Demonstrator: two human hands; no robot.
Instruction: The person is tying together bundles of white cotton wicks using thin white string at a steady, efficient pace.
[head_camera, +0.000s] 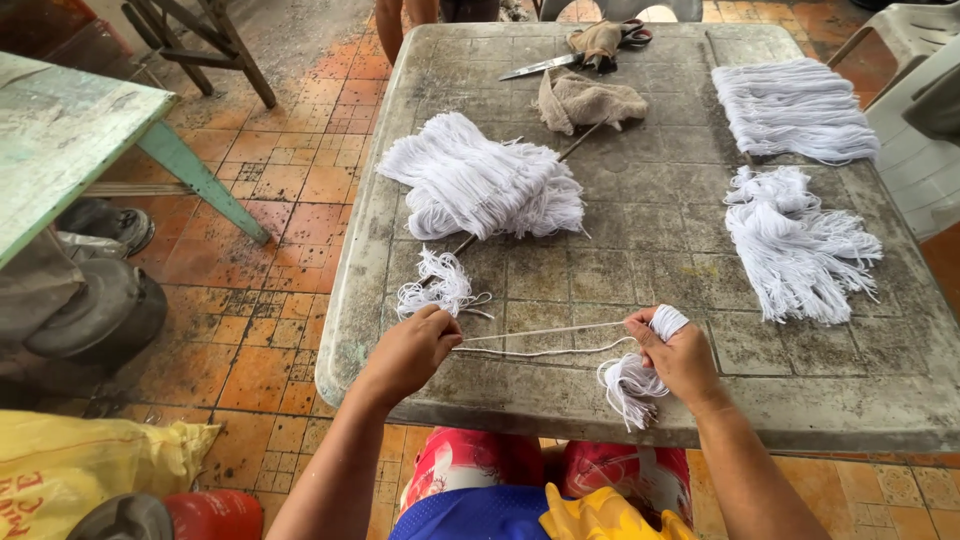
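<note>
At the desk's (560, 400) near edge, the right hand (678, 355) clenches a small white string bundle (632, 385) while the left hand (415, 350) pinches its tie strand (540, 340) taut, the binding apparently needing another tight wrap.

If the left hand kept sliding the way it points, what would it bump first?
Probably the small loose tuft of white string lying just beyond the left hand on the table.
</note>
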